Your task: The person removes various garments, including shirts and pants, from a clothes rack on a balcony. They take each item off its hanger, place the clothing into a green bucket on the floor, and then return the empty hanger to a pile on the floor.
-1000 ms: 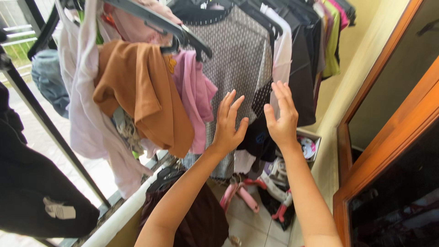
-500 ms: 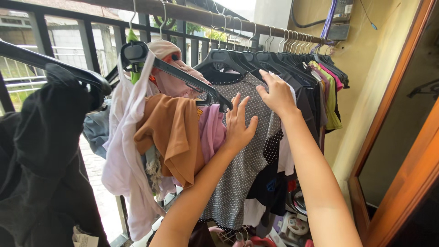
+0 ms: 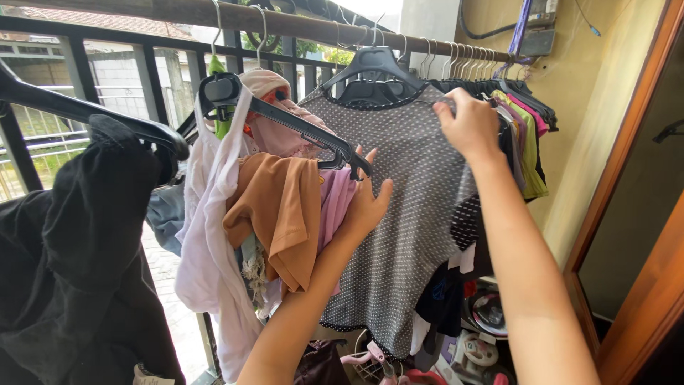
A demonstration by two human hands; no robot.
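Left hand (image 3: 367, 203): spread flat against the dotted grey top (image 3: 413, 214).
Right hand (image 3: 470, 127): pinching that top's right shoulder edge.
Rail (image 3: 299, 21): hangers crowd its right end.

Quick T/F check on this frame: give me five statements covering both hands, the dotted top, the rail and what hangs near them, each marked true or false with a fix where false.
1. The right hand grips the shoulder of the grey dotted top. True.
2. The left hand holds a red hanger. False: it rests open against the dotted top, beside the tip of a black hanger.
3. The dotted top hangs on a black hanger hooked over the wooden rail. True.
4. An orange-brown garment hangs right of the dotted top. False: it hangs to its left.
5. The rail is bare right of the dotted top. False: a row of dark garments on hangers crowds it.
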